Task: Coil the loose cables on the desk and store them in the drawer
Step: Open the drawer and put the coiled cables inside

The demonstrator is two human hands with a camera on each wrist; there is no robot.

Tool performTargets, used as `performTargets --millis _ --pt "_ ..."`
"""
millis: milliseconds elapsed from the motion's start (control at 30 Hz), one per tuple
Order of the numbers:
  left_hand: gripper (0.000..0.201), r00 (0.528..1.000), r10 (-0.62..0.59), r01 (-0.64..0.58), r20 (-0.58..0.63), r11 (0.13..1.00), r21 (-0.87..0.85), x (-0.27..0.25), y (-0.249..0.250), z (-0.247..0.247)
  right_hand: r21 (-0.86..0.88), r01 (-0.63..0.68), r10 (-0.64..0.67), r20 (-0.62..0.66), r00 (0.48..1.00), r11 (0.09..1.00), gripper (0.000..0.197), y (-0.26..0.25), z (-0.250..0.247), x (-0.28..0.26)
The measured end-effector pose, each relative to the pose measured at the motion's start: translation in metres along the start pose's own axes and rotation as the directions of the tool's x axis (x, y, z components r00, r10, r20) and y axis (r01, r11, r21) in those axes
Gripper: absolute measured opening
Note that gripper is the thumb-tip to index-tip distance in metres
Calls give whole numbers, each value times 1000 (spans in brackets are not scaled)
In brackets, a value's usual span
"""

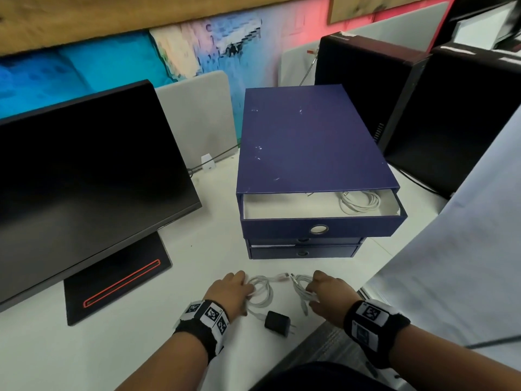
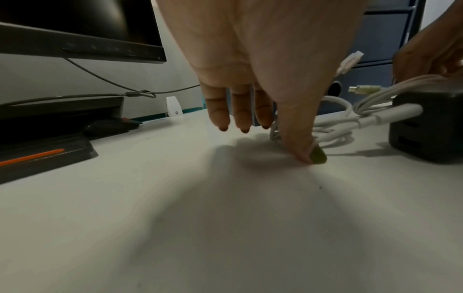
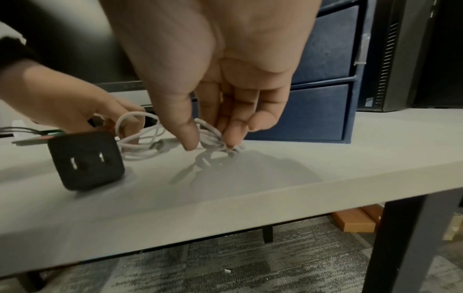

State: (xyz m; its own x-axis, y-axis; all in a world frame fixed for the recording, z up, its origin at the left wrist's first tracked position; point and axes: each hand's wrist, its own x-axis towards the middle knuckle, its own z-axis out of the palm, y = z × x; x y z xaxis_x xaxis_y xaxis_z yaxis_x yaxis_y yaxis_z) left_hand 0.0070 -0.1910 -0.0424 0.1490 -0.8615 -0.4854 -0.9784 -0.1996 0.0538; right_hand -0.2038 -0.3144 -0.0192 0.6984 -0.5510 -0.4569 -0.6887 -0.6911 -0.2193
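White desk (image 1: 146, 342): right hand (image 1: 328, 294) pinches cable bundle (image 1: 303, 289), left hand (image 1: 228, 292) beside loops (image 1: 260, 292).

You have two white cables on the desk (image 1: 141, 348): a loose coil (image 1: 260, 292) left, a bunched one (image 1: 301, 289) right; a third coil (image 1: 359, 203) lies in the open top drawer (image 1: 321, 218)

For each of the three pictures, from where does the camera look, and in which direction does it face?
Head: worn on the head, looking forward and down at the open top drawer, both forearms and hands showing.
Left wrist: low over the desk, facing along the left hand toward the monitor.
Right wrist: at the desk edge, facing along the right hand, which pinches a white cable bundle.
Shared: both wrist views show the black charger and the opposite hand.
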Motion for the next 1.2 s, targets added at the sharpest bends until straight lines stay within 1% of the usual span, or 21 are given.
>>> performTargets --millis 100,200,233,333,400,467,500,633,700,767,833,933,1000,1067,1133,1200 --pt "39 996 6 -10 -84 999 -46 -1 0 1 40 10 -10 -6 1000 999 31 -1 -3 -2" --pt "36 985 -11 -10 -169 992 -122 -6 -1 0 90 30 -26 -44 999 996 28 -2 -7 -4" --pt "38 984 -28 1 -176 989 -150 -8 -2 -1 107 35 -29 -59 998 994 27 -2 -9 -5" --pt "42 984 -103 67 -144 970 -235 -12 -12 -2 139 52 -37 -110 993 989 26 -5 -15 -7" --pt "33 979 -149 100 -141 947 -305 -17 -19 -2 154 75 -53 -140 989 985 25 -9 -19 -10" --pt "22 967 -190 115 -169 919 -376 -22 -27 -1 168 110 -82 -168 982 980 23 -14 -25 -14" --pt "21 961 -206 116 -187 908 -404 -25 -30 -2 176 134 -100 -186 977 975 22 -17 -28 -16" --pt "16 943 -260 116 -206 841 -528 -35 -37 -7 205 216 -159 -262 952 955 19 -30 -44 -27" --pt "14 924 -300 124 -236 822 -556 -38 -38 -8 210 242 -179 -278 944 947 18 -36 -50 -31" --pt "16 904 -334 132 -269 814 -566 -41 -37 -8 208 262 -197 -288 937 942 17 -40 -54 -34" --pt "19 893 -335 114 -301 816 -567 -44 -33 -9 200 272 -208 -293 933 941 18 -44 -57 -37" --pt "16 870 -326 39 -371 793 -607 -49 -27 -15 206 285 -220 -288 932 936 21 -48 -60 -44" --pt "11 837 -339 -40 -430 746 -664 -53 -25 -18 208 299 -234 -290 928 931 21 -51 -62 -47" --pt "6 813 -365 -110 -454 668 -736 -56 -23 -22 213 316 -246 -300 922 925 21 -53 -66 -50" --pt "3 826 -408 -118 -389 549 -827 -60 -21 -30 225 334 -255 -317 913 915 19 -55 -71 -53" --pt "7 863 -398 -117 -312 442 -889 -64 -18 -42 235 353 -265 -337 903 906 17 -58 -77 -57"
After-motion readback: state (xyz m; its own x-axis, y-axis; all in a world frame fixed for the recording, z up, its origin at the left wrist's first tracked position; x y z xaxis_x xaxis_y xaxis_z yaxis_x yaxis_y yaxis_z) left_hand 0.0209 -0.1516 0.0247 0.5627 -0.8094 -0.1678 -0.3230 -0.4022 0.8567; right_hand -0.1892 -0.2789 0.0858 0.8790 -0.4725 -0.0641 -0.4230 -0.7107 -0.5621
